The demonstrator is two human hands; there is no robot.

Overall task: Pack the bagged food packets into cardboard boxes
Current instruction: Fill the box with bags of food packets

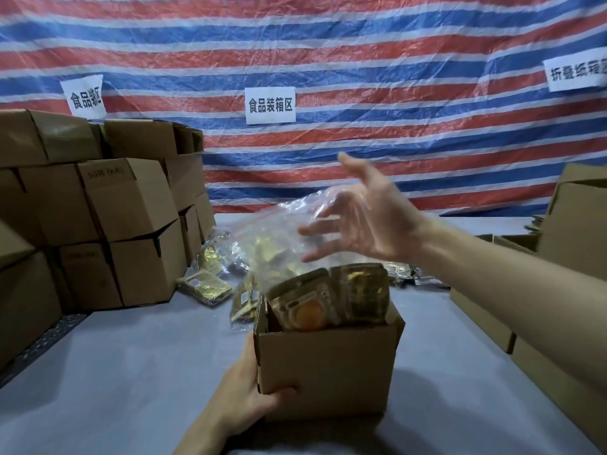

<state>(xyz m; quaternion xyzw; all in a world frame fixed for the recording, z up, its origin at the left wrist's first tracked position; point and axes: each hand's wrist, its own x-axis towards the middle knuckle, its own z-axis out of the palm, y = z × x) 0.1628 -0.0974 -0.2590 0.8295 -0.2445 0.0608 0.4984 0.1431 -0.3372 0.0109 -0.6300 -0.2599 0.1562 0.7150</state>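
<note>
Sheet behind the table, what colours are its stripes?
The sheet has red, blue and white stripes, clearest in the head view.

Left hand grips the box; right hand raised, fingers spread.

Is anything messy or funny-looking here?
Yes. The gold packets poke up above the rim of the small open box, so it looks overfull. Behind it, loose packets lie scattered on the grey table.

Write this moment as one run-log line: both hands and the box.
left hand: grips open box | right hand: open, fingers spread, above box | packets: upright in box | clear bag: behind box
</note>
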